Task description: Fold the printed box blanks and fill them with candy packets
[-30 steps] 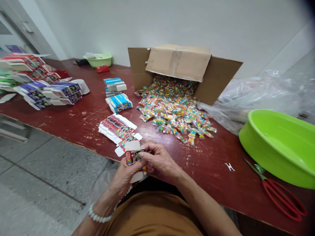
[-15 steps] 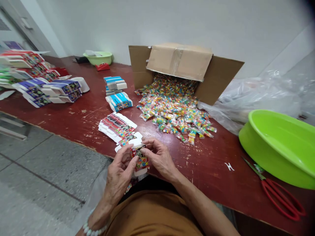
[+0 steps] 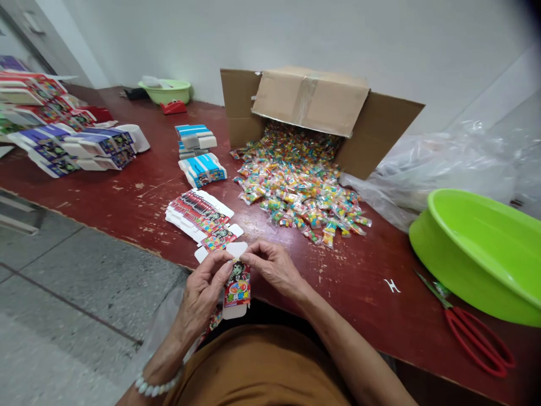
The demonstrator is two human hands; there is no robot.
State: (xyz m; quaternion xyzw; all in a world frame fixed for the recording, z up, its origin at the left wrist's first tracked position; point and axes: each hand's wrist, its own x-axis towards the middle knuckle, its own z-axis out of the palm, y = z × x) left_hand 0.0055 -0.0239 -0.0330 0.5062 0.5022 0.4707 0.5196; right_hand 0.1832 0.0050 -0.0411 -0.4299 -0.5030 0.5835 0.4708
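A small printed candy box (image 3: pixel 237 285) with white end flaps standing out is between my hands at the table's front edge. My left hand (image 3: pixel 207 286) pinches its upper left edge between thumb and fingers. My right hand (image 3: pixel 270 265) pinches its top right corner, close to the upper flap. Just beyond, a fanned stack of flat red printed boxes (image 3: pixel 198 214) lies on the table. Wrapped candy packets (image 3: pixel 296 194) spill in a heap to the right of that stack.
An open cardboard carton (image 3: pixel 310 101) lies on its side behind the packets. Blue bundles (image 3: pixel 203 169) and purple bundles (image 3: pixel 101 148) of boxes stand to the left. At right are a green basin (image 3: pixel 473 265), red-handled scissors (image 3: pixel 477 338) and clear plastic sheeting (image 3: pixel 456 163).
My fingers have shifted up to the box's top end, and more of its printed front now shows. The box hangs slightly lower and straighter. The view has shifted slightly.
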